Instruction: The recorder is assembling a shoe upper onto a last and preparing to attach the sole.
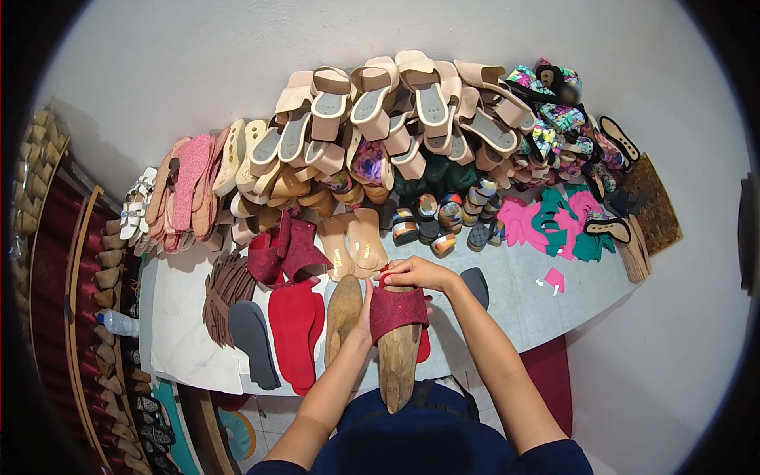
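Note:
In front of my body a wooden shoe last (398,368) is held up, with a dark red sandal upper (397,310) wrapped across it. My left hand (365,318) grips the last and upper from the left side. At the far end of the last, my right hand (419,274) is closed, its fingers pinching a bit of bright red material (384,276). What lies under the last is mostly hidden; a red edge shows to its right. A second wooden shoe last (343,313) lies on the table just left of my left hand.
Red soles (291,336), a dark grey sole (253,340), brown strips (226,297), dark red uppers (291,249) and beige insoles (366,241) lie around. Heeled sandals (431,107) are piled along the wall. Pink and green scraps (546,226) spread right. A rack (79,277) stands left.

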{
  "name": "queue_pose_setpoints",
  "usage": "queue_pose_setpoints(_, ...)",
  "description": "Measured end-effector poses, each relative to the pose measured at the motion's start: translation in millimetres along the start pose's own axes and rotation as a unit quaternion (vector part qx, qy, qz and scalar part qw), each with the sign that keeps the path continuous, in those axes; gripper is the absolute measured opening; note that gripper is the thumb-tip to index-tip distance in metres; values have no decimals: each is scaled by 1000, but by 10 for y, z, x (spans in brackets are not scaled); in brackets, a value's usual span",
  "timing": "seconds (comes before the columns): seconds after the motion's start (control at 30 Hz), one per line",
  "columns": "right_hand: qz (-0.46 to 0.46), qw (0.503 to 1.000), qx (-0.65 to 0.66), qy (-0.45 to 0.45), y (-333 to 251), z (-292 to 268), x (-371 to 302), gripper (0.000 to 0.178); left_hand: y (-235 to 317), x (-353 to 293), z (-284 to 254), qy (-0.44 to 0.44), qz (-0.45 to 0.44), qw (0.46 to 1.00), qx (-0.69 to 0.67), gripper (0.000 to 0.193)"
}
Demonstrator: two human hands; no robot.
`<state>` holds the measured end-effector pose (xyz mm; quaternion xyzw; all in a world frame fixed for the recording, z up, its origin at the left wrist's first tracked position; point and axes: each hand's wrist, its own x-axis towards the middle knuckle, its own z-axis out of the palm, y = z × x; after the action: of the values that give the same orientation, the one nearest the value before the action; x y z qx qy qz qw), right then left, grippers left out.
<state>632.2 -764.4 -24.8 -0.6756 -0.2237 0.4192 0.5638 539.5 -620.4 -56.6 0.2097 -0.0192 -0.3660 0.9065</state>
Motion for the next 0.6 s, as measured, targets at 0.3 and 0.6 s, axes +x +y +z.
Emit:
queue_pose_setpoints(0.3,-28,999,4,25,-83,-24,-185,33,-146,-378,-96,200,219,933,204,52)
queue_pose_setpoints(0.6,24,997,-73,-3,-298,-86,-203,33,139,-522,53,236,141,910,312,29)
